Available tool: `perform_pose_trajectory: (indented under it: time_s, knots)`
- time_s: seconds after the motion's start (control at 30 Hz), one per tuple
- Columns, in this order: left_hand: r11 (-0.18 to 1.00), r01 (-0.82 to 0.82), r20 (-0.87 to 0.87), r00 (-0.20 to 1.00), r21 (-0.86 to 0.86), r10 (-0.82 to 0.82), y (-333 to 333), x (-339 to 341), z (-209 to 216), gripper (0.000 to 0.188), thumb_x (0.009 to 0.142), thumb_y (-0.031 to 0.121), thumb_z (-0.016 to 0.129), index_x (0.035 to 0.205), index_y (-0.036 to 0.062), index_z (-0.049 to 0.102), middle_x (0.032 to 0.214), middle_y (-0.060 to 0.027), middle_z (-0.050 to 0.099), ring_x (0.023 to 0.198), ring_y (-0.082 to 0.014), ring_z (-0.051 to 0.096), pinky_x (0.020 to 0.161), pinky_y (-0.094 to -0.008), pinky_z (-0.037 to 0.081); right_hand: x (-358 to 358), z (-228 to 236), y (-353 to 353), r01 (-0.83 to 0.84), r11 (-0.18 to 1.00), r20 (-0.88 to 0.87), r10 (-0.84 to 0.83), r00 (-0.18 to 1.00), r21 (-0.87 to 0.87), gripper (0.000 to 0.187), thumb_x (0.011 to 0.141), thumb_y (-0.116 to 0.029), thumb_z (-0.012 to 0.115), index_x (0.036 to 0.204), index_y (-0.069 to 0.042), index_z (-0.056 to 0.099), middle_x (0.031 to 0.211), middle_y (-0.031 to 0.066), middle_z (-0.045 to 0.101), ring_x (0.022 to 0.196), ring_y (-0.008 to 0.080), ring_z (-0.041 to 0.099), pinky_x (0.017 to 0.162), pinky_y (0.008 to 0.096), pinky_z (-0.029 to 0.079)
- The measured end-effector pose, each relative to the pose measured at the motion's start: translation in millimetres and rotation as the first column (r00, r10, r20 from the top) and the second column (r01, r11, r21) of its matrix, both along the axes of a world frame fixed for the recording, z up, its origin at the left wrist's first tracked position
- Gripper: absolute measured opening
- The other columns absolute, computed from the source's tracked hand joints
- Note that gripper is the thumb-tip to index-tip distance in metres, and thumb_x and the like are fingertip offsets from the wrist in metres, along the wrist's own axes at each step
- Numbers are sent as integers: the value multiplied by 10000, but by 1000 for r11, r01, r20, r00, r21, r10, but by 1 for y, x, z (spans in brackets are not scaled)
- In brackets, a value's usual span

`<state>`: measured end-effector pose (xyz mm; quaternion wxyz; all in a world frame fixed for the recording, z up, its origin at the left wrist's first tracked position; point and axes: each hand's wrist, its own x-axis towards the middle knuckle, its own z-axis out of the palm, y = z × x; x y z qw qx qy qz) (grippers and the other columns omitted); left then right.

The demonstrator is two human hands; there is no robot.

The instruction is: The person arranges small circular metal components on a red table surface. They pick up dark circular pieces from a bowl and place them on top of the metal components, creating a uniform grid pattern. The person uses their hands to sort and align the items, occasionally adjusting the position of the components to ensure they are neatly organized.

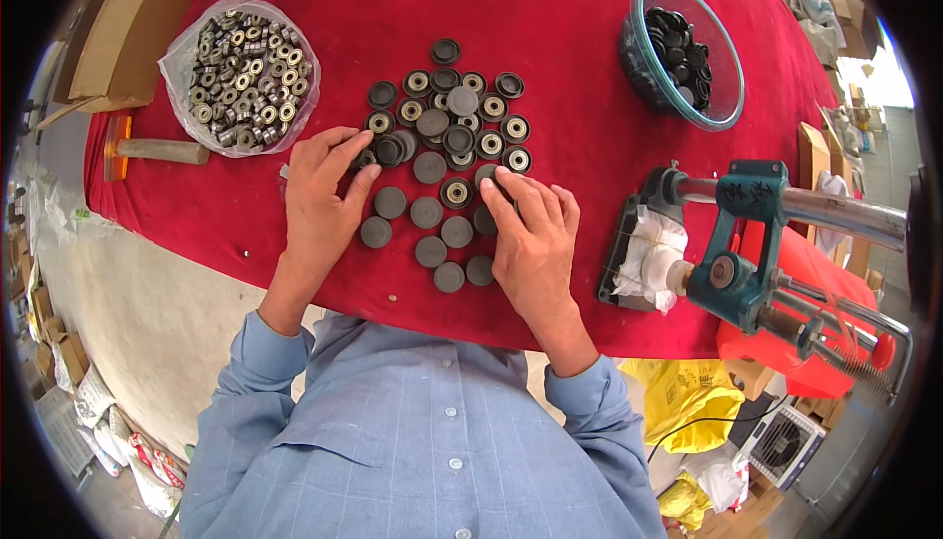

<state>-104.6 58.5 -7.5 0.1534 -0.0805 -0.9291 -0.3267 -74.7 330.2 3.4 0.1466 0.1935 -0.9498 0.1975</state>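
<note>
Several round black caps lie in a loose cluster on the red cloth in front of me. Some lie flat side up, like the plain cap (430, 251); others show a metal bearing seated inside, such as the capped bearing (457, 192). My left hand (329, 184) is at the cluster's left edge, thumb and forefinger closed around a black cap (362, 159) that they partly hide. At the right edge my right hand (535, 240) has its fingers stretched out, the fingertips touching a black cap (485, 176). Another cap (484, 220) is partly covered by that hand.
A plastic bag of loose metal bearings (246, 82) stands at the far left, near a hammer (162, 150) and a cardboard box (133, 33). A clear bowl of black caps (735, 68) is at the far right. A green hand press (751, 195) stands right of my right hand.
</note>
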Motion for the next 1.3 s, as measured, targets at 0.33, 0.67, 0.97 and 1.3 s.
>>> perform_pose_trajectory:
  time_s: [0.33,0.67,0.97,1.3]
  knots:
    - [963,-115,158,984,242,78,-10,-1,2,432,782,80,955,1166,36,763,1128,-92,755,839,-188,655,731,-315,550,-33,19,-40,-68,943,-56,52,997,-327,419,867,-16,737,1283,-61,725,1167,68,716,1081,269,688,986,444,491]
    - [991,122,-145,983,46,-114,-10,5,-11,414,799,10,913,1193,33,788,1218,-119,741,971,-272,748,798,-352,624,-60,-6,-91,-111,987,-72,103,992,-121,421,790,-77,776,1208,-49,734,1092,90,602,1034,274,602,876,432,443]
    - [967,169,-205,957,-189,-207,-12,4,-4,428,806,-42,819,1225,45,796,1248,-84,733,1030,-293,714,822,-394,609,-65,3,-79,-77,898,31,101,994,-434,403,789,-45,833,1170,-86,710,1082,88,650,1005,298,641,832,442,455]
    - [871,259,-164,921,-417,-352,-14,-2,15,412,775,-21,790,1187,-10,776,1238,-89,731,1056,-298,705,819,-427,579,-55,19,-38,32,837,164,70,984,-546,197,838,32,765,997,-81,738,904,84,693,790,288,693,697,421,551]
